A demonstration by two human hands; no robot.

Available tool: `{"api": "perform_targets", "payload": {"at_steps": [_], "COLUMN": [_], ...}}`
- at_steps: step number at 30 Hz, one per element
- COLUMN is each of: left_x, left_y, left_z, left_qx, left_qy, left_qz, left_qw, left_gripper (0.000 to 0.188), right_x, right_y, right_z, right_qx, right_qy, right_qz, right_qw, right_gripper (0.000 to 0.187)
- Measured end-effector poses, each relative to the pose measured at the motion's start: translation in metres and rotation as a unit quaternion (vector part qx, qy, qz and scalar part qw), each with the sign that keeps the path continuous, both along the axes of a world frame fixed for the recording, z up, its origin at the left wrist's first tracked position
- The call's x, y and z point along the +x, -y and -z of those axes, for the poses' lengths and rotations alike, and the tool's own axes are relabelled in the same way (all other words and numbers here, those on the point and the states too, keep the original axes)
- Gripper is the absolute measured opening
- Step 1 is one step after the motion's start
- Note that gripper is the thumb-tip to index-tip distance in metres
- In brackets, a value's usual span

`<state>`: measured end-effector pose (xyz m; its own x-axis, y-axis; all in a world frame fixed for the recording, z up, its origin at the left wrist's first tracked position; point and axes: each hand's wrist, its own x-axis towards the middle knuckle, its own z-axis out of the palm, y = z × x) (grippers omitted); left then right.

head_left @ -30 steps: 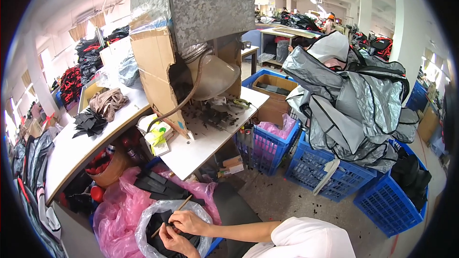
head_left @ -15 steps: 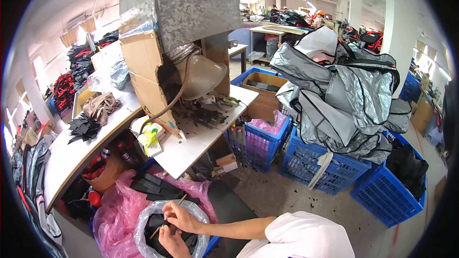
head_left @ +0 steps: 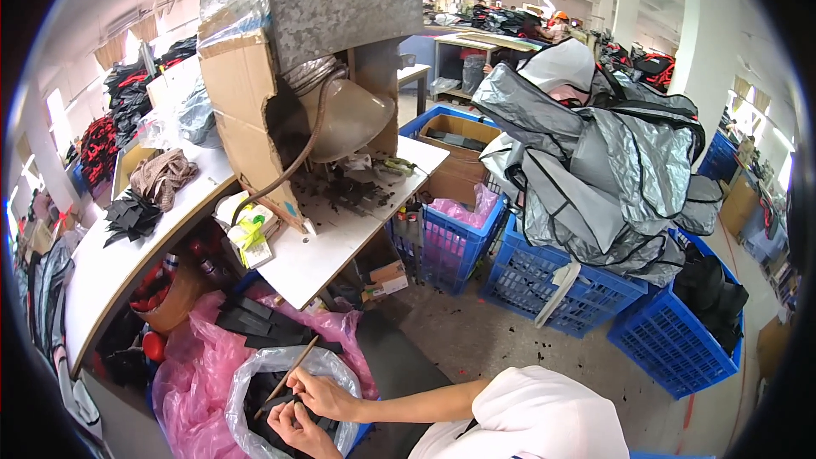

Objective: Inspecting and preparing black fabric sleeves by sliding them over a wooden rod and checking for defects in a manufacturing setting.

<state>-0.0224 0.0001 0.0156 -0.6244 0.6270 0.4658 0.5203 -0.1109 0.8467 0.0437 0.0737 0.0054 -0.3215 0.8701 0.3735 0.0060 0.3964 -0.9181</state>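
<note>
- The right hand has its fingers pinched together on a thin wooden stick, which slants up and away over the clear plastic bag.
- The left hand, just below it, is curled shut on a black fabric piece at the bag's mouth.
- The bag sits against a pink bag, below the white desk's near edge.
</note>
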Motion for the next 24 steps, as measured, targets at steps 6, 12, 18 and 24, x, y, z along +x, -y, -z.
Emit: {"api": "perform_targets", "payload": {"at_steps": [6, 12, 18, 24], "left_x": [-0.001, -0.006, -0.022, -0.010], "left_y": [-0.011, -0.006, 0.021, 0.012], "left_z": [0.002, 0.019, 0.031, 0.016], "left_qx": [-0.011, 0.071, 0.113, 0.122], "left_qy": [0.226, 0.649, 0.500, 0.262], "left_qz": [0.059, 0.089, 0.128, 0.036], "left_qw": [0.972, 0.752, 0.849, 0.957], "left_gripper": [0.014, 0.017, 0.009, 0.006], "right_x": [0.011, 0.008, 0.002, -0.001], "right_y": [0.005, -0.005, -0.002, 0.007], "right_z": [0.007, 0.008, -0.012, -0.020], "right_qx": [0.089, -0.595, -0.457, -0.235], "right_qy": [0.034, -0.335, -0.176, -0.019], "right_qz": [0.007, -0.191, -0.262, -0.184], "right_qw": [0.995, 0.706, 0.831, 0.954], "right_gripper": [0.026, 0.034, 0.030, 0.029]}}
